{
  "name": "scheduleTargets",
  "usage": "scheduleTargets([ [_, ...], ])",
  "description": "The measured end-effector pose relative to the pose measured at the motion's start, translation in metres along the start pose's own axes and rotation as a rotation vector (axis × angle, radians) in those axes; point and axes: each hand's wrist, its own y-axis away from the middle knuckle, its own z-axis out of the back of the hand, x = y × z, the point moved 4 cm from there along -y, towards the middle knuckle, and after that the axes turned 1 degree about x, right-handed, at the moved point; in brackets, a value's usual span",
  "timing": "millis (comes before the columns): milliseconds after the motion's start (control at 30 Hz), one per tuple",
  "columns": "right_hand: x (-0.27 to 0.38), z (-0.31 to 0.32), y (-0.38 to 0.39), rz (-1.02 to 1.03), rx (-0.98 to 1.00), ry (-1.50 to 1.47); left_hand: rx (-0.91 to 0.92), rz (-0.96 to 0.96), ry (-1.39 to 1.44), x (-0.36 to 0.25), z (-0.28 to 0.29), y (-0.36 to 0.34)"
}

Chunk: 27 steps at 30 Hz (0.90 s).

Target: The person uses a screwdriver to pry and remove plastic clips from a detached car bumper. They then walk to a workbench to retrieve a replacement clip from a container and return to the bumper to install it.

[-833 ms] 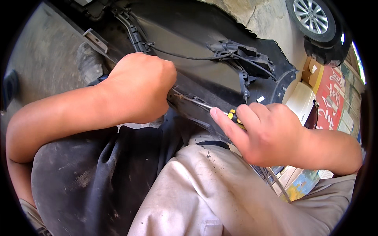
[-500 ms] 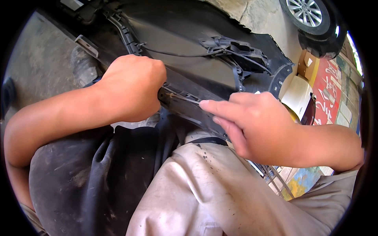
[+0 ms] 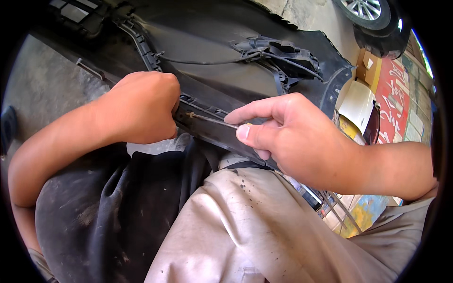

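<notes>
Two hands, one screwdriver, one black car bumper panel. Left hand (image 3: 146, 106), left of centre: curled into a tight fist over the edge strip of the bumper panel (image 3: 203, 42); fingertips and palm side hidden. Right hand (image 3: 292, 137), right of centre: narrow pinch, thumb and index finger on the screwdriver (image 3: 214, 120), other fingers bent behind.

Screwdriver sits mid-frame, slim metal shaft slanting up-left from the right hand to the edge strip beside the left fist; brownish bit at its far end, too small to identify. Handle mostly covered, a speck of yellow at the thumb.

Panel fills upper left to upper centre: matte black, dusty, broad smooth hollow, jagged far edge. On it, one thin black cable (image 3: 203, 62) running to one black plastic bracket (image 3: 283, 56).

Around: one spoked car wheel (image 3: 365, 7), upper right; one cardboard box (image 3: 365, 66) below it; one red banner (image 3: 391, 94), right. Beige trousers (image 3: 226, 226), lower centre; black cloth (image 3: 108, 212), lower left.
</notes>
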Motion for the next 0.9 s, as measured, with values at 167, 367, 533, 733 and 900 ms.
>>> scheduleTargets([
  [167,0.002,-0.002,0.006,-0.088,0.035,-0.082,0.02,-0.078,0.001,-0.002,0.016,0.005],
  [367,0.002,-0.005,0.014,-0.065,-0.036,-0.192,-0.229,-0.69,0.171,-0.02,0.015,0.0],
  [533,-0.01,0.0,0.014,0.153,-0.067,0.014,-0.313,-0.851,0.019,-0.031,0.008,-0.005],
  [733,0.009,-0.009,0.057,0.805,-0.369,1.471,-0.37,-0.934,0.066,-0.033,0.014,0.003],
  [900,0.004,-0.016,0.053,1.018,-0.438,1.72,-0.403,-0.706,-0.018,-0.018,0.016,0.009],
])
